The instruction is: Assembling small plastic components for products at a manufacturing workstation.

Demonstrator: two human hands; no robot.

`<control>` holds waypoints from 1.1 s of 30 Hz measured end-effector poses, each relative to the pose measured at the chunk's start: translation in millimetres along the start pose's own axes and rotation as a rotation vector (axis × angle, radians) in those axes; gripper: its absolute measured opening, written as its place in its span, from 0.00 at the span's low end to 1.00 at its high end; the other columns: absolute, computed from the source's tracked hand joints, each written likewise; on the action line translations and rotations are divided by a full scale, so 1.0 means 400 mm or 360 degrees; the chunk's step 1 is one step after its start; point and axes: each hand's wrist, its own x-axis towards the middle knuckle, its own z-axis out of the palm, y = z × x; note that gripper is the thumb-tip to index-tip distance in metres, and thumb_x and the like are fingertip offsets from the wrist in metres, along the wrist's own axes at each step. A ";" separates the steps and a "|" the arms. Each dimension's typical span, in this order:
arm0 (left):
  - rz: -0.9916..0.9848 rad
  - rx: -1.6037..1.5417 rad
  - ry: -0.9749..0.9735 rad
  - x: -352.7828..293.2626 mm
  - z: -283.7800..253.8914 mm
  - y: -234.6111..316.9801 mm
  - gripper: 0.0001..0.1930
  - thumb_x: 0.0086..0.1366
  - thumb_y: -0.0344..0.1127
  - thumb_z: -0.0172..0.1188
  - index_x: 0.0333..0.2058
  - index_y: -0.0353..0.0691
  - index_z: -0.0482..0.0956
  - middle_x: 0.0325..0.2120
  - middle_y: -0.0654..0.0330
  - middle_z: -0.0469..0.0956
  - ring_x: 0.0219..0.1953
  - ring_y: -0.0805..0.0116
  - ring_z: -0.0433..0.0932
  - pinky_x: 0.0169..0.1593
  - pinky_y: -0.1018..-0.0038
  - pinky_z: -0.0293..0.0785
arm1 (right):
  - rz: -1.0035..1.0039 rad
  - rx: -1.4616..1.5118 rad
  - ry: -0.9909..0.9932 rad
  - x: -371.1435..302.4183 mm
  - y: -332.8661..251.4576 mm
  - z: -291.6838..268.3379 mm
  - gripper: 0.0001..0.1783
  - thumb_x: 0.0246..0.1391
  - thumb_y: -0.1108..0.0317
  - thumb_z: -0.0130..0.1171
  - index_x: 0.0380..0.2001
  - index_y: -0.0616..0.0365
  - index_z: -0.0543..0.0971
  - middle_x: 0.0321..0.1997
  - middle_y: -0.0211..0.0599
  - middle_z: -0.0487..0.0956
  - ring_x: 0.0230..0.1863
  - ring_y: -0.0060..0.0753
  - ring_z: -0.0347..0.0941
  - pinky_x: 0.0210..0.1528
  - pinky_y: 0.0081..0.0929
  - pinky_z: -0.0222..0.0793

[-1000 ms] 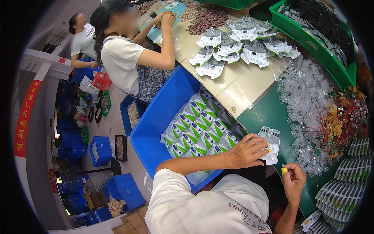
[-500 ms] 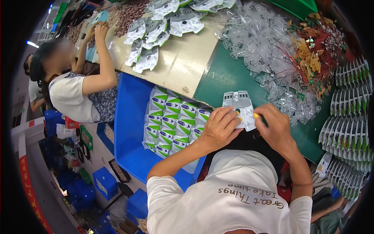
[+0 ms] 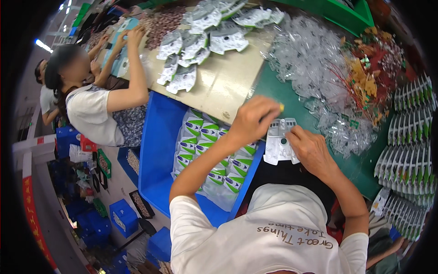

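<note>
My right hand (image 3: 310, 148) pinches the upper right edge of a light grey plastic housing half (image 3: 279, 153), which has slots at its top and a round dark hole. This piece is at the front edge of the green work surface, close to my body. My left hand (image 3: 254, 121) is raised to the upper left of the housing, apart from it. Its fingers are curled together and slightly blurred. Something small and yellow (image 3: 281, 108) shows at their tips; whether it is held or covers a finger cannot be made out.
A blue bin (image 3: 155, 137) with rows of white-and-green housings stands left. Grey housing halves (image 3: 228, 39) lie on the table beyond. Clear plastic parts (image 3: 315, 59) and red wires (image 3: 381, 68) are heaped far right. Stacked housings (image 3: 406, 141) line the right. A co-worker (image 3: 98, 100) works left.
My left hand has let go of the housing and moved up and left. My right hand has shifted onto the housing's edge, and the housing sits slightly lower in the view.
</note>
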 end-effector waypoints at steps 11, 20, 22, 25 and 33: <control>0.0259 0.0466 0.0083 0.181 0.056 -0.147 0.15 0.56 0.23 0.62 0.43 0.40 0.78 0.39 0.55 0.76 0.42 0.51 0.76 0.47 0.58 0.73 | 0.0070 0.0033 0.0021 -0.028 -0.013 -0.011 0.15 0.46 0.80 0.58 0.40 0.63 0.79 0.39 0.41 0.76 0.34 0.44 0.79 0.31 0.38 0.75; 0.0390 0.0603 0.0028 -0.014 -0.012 -0.053 0.19 0.56 0.25 0.58 0.49 0.37 0.78 0.40 0.54 0.75 0.39 0.56 0.77 0.44 0.62 0.74 | 0.0094 0.0048 -0.0008 -0.041 -0.002 -0.022 0.13 0.48 0.79 0.60 0.39 0.63 0.78 0.38 0.41 0.75 0.32 0.43 0.79 0.29 0.38 0.74; 0.0450 0.0680 -0.0064 -0.077 -0.010 -0.026 0.20 0.56 0.26 0.57 0.50 0.36 0.77 0.42 0.53 0.75 0.41 0.56 0.77 0.46 0.62 0.75 | 0.0105 0.0049 -0.0005 -0.047 -0.006 -0.023 0.12 0.47 0.79 0.60 0.39 0.63 0.78 0.37 0.41 0.75 0.32 0.42 0.79 0.29 0.38 0.73; 0.0371 0.0800 -0.0234 -0.146 -0.006 0.003 0.24 0.55 0.26 0.57 0.53 0.33 0.74 0.51 0.49 0.72 0.51 0.53 0.74 0.54 0.62 0.72 | 0.0097 0.0014 -0.0025 -0.048 -0.012 -0.024 0.12 0.47 0.79 0.60 0.38 0.63 0.79 0.37 0.40 0.75 0.32 0.42 0.79 0.29 0.38 0.73; 0.0076 0.0072 -0.0149 -0.136 0.009 0.060 0.20 0.55 0.21 0.62 0.49 0.33 0.77 0.44 0.50 0.78 0.45 0.52 0.77 0.50 0.62 0.74 | 0.0126 0.0025 -0.0004 -0.057 -0.004 -0.024 0.13 0.46 0.81 0.57 0.38 0.61 0.79 0.38 0.40 0.75 0.33 0.45 0.79 0.30 0.40 0.74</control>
